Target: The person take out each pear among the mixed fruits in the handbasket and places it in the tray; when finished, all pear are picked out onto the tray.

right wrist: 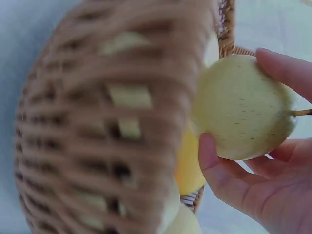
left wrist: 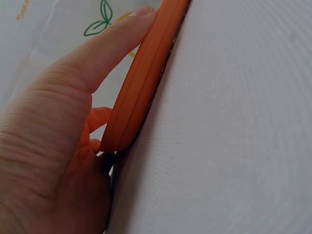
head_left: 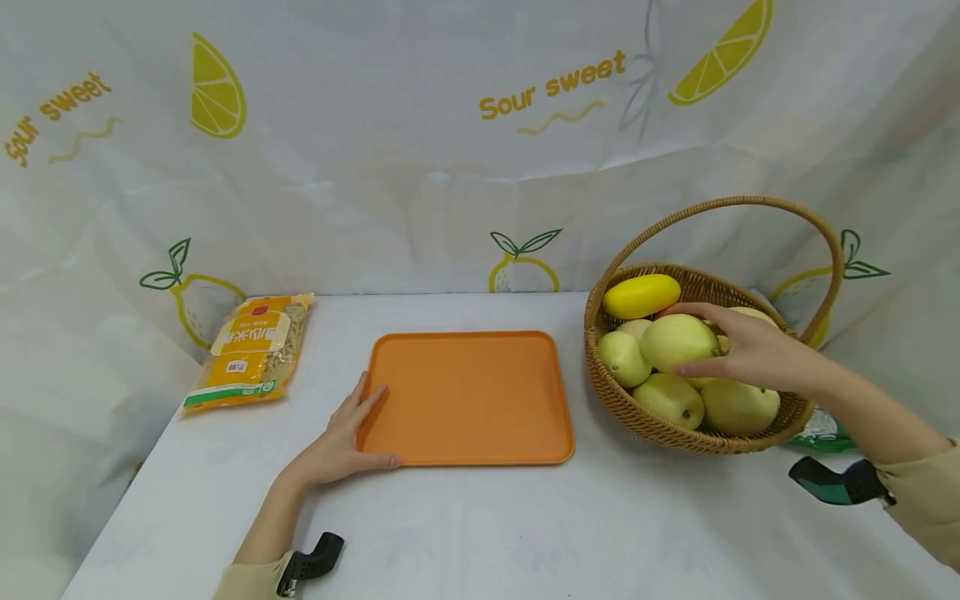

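Note:
In the basket on the right, my right hand (head_left: 738, 346) holds a pale green pear (head_left: 678, 342), thumb on one side and fingers on the other. The right wrist view shows this pear (right wrist: 246, 109) with its stem toward the palm. More pears (head_left: 669, 400) lie around and below it, and a yellow oblong fruit (head_left: 641, 296) lies behind. My left hand (head_left: 337, 442) rests at the near left corner of an orange tray (head_left: 468, 400). Its spread fingers reach over the left rim and its thumb (left wrist: 117, 44) lies along the near edge.
The wicker basket (head_left: 637, 417) has a tall arched handle (head_left: 738, 202). A yellow bag of grain (head_left: 251, 354) lies at the back left of the white table (head_left: 480, 533). Part of a green package (head_left: 825, 433) shows behind the basket. A printed cloth (head_left: 375, 208) hangs at the back.

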A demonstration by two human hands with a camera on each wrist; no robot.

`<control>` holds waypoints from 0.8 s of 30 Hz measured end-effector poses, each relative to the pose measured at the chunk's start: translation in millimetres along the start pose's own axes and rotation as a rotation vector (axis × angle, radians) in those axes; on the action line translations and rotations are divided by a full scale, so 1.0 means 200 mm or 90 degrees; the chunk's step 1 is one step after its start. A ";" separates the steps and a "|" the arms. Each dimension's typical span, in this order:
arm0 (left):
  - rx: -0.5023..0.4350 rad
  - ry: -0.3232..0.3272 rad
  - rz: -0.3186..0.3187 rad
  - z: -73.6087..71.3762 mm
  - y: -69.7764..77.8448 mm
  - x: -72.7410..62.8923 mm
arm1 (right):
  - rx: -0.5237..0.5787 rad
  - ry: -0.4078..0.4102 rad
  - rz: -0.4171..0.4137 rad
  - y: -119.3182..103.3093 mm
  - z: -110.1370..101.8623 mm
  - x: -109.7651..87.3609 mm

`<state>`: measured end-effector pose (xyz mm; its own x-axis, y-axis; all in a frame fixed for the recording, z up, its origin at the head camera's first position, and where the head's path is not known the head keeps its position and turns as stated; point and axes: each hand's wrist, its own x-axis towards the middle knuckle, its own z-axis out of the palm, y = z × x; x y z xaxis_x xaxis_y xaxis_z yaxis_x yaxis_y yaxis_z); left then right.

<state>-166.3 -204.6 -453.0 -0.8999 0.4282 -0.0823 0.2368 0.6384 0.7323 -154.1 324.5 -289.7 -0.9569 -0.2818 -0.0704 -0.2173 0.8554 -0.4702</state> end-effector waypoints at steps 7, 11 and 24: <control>-0.002 0.004 0.005 0.01 0.00 0.00 | 0.073 0.019 0.060 -0.06 0.04 -0.04; -0.003 0.004 0.005 0.01 0.00 0.01 | 0.155 0.035 0.069 -0.09 0.07 -0.05; -0.006 -0.001 -0.003 0.00 -0.01 0.01 | 0.468 0.067 0.058 -0.20 0.19 -0.05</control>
<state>-167.8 -205.4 -455.6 -0.9001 0.4271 -0.0867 0.2297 0.6340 0.7385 -128.6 276.6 -304.1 -0.9863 -0.1491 -0.0705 0.0137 0.3521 -0.9359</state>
